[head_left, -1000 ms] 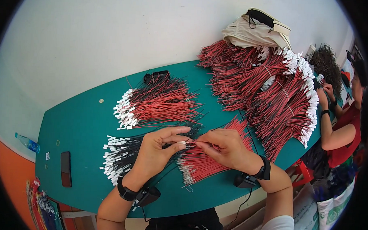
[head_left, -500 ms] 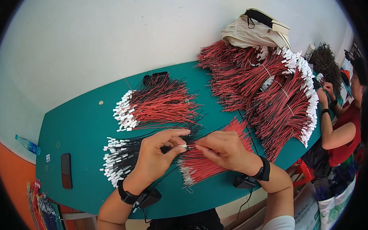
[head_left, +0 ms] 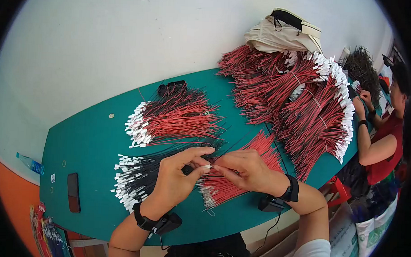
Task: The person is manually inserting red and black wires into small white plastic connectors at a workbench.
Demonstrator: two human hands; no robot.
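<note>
Between the thumb and fingers of my left hand (head_left: pixel 182 169) is a small white plug connector (head_left: pixel 207 166). My right hand (head_left: pixel 247 170) is closed in a pinch right beside it, its fingertips on a thin wire that meets the connector; the fingers hide most of that wire. Under my right hand lies a bundle of loose red wires (head_left: pixel 233 186) with bare pale ends. Black wires with white connectors (head_left: pixel 136 180) spread out by my left hand. Farther off sits a pile of red and black wires with white connectors (head_left: pixel 169 120).
Large tied bundles of red and black wires (head_left: pixel 301 109) fill the right of the green table (head_left: pixel 100 147), with a beige bag (head_left: pixel 281 33) on top. A phone (head_left: pixel 74 192) and a plastic bottle (head_left: pixel 31 163) are at the left. A co-worker (head_left: pixel 381 143) sits at the right.
My right hand has shifted slightly left, and its fingertips are now closer against the connector. My left hand has stayed almost in place, still holding the connector.
</note>
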